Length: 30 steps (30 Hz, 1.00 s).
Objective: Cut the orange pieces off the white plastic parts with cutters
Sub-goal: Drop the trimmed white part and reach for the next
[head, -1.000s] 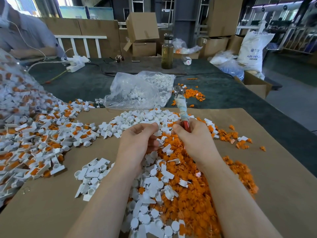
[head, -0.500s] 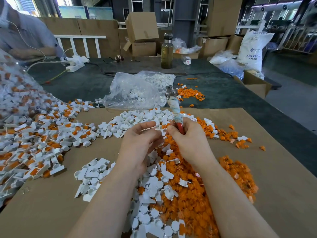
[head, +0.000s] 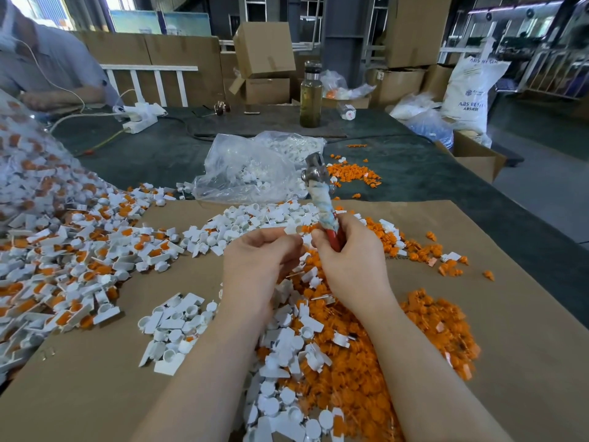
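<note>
Tilting cutters [head: 322,199] leftward since before; our right hand [head: 349,260] grips them, left hand [head: 258,266] pinches a white part [head: 291,230], uncut.

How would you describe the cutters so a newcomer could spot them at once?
Start at the brown cardboard sheet covering the near table, then find the right hand above the orange pile. The cutters stick up from its fist: red grip, handle wrapped in grubby white tape, metal head on top, the only tool among loose plastic bits.
</note>
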Each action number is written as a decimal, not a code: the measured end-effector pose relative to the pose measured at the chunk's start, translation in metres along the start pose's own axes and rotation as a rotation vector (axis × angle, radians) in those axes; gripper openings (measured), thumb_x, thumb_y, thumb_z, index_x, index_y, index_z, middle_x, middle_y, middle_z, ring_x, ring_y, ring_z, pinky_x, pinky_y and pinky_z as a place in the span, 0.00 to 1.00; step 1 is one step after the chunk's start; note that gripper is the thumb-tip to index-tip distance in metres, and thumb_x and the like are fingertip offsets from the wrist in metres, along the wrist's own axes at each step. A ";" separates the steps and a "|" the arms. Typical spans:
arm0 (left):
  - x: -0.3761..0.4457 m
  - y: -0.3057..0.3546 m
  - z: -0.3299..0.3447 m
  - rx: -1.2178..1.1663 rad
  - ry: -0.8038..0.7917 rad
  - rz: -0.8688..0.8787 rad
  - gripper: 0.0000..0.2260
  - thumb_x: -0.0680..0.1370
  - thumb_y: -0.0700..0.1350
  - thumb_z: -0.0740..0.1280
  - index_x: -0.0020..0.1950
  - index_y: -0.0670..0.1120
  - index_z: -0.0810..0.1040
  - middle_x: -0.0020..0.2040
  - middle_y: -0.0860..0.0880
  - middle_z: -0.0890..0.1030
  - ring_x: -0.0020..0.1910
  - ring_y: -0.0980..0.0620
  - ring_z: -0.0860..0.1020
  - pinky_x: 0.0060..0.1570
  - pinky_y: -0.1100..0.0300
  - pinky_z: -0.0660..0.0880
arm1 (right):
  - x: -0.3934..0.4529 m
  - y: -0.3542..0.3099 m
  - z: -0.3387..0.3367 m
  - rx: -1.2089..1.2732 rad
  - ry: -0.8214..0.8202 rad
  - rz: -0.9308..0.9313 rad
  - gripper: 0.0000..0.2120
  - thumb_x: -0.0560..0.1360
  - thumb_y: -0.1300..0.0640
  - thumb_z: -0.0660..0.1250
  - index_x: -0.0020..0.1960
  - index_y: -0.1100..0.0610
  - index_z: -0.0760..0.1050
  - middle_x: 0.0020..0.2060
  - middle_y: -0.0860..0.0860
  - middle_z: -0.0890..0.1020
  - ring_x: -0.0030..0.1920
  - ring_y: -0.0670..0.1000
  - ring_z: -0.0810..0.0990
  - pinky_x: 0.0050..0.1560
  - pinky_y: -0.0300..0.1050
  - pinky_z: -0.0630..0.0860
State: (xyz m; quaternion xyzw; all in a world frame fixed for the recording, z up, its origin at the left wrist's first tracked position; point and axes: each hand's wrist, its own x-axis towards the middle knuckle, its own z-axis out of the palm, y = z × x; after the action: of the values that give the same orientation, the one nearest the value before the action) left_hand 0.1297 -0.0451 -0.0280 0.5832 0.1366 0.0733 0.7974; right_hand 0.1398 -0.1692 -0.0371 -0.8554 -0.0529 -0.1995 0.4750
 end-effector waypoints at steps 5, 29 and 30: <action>-0.003 -0.001 0.002 0.165 0.017 0.134 0.06 0.71 0.36 0.76 0.38 0.45 0.83 0.33 0.47 0.85 0.34 0.52 0.84 0.35 0.65 0.80 | -0.001 0.001 0.003 -0.088 0.053 -0.045 0.04 0.77 0.52 0.68 0.49 0.50 0.73 0.34 0.40 0.75 0.37 0.38 0.75 0.33 0.29 0.68; 0.001 -0.008 0.001 0.432 0.083 0.369 0.06 0.72 0.47 0.77 0.39 0.52 0.82 0.33 0.57 0.83 0.31 0.62 0.79 0.30 0.72 0.72 | 0.001 -0.001 -0.005 0.057 -0.152 0.013 0.09 0.77 0.59 0.66 0.40 0.50 0.72 0.27 0.40 0.76 0.29 0.37 0.75 0.27 0.29 0.67; 0.001 -0.008 0.000 0.417 0.079 0.358 0.05 0.72 0.47 0.77 0.39 0.52 0.82 0.33 0.55 0.83 0.32 0.61 0.80 0.31 0.71 0.74 | 0.001 -0.003 -0.008 0.093 -0.180 0.038 0.09 0.77 0.60 0.66 0.39 0.50 0.72 0.27 0.41 0.76 0.28 0.39 0.74 0.28 0.31 0.66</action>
State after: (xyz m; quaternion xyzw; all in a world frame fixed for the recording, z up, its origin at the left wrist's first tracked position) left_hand 0.1307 -0.0475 -0.0358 0.7462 0.0743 0.2060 0.6287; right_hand 0.1374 -0.1741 -0.0311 -0.8478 -0.0884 -0.1100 0.5112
